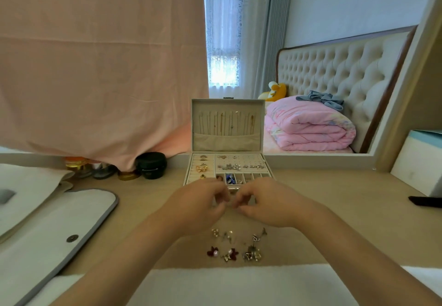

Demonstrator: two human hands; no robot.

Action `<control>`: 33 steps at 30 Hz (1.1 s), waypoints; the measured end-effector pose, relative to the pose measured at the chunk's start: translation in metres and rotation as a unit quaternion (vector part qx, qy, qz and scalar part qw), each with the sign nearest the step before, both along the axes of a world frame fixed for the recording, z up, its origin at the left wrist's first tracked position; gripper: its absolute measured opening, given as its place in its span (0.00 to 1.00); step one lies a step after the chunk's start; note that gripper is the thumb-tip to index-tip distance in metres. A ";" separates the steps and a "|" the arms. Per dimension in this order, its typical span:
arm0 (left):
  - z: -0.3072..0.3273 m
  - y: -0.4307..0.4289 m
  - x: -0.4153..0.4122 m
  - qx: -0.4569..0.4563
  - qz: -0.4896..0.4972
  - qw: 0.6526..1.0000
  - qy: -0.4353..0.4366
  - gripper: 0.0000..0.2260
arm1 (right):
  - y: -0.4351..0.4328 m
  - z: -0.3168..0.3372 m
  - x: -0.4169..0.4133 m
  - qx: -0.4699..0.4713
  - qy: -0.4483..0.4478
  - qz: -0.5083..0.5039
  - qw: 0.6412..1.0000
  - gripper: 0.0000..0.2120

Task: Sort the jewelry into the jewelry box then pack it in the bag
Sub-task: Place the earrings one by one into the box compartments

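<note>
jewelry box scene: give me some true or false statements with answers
1. The jewelry box lid stands open. True.
2. Loose jewelry lies on the table, nearer the person than the box. True.
3. The left hand rests on the white bag. False: it meets the right hand in front of the box, clear of the bag.
4. The necklaces lie on the table. False: they hang inside the lid.

A bedroom, seemingly: tufted headboard (pixel 334 71), folded pink quilt (pixel 311 128).
</note>
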State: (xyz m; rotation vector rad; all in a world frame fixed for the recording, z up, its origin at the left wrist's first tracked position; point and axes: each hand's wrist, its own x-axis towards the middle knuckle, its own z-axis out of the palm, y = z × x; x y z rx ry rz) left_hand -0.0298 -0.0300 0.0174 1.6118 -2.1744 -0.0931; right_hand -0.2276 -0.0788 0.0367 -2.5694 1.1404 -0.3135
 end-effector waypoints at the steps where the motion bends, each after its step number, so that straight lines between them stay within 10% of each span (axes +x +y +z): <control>1: -0.005 0.006 0.003 0.018 -0.001 1.000 0.006 0.06 | 0.004 -0.004 0.001 0.001 0.009 -0.003 1.000 0.08; 33: -0.050 0.024 0.021 0.001 0.026 0.986 0.165 0.06 | 0.021 -0.037 0.019 0.003 0.018 0.029 0.999 0.08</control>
